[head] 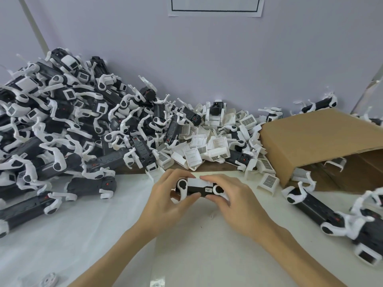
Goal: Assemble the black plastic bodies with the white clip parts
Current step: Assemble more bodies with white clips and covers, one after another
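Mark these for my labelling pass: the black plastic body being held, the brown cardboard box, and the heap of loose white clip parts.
black plastic body (196,189), head view: its dark middle, between both hands.
brown cardboard box (315,139), head view: its flat top panel.
heap of loose white clip parts (215,146), head view: a clip mid-heap.

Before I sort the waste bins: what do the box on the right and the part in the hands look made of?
Box: brown corrugated cardboard, matte, lying on its side. Held part: seemingly moulded plastic, matte black body with white clip pieces, gripped by both hands.

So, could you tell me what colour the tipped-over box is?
Plain brown cardboard box, seen in the head view.
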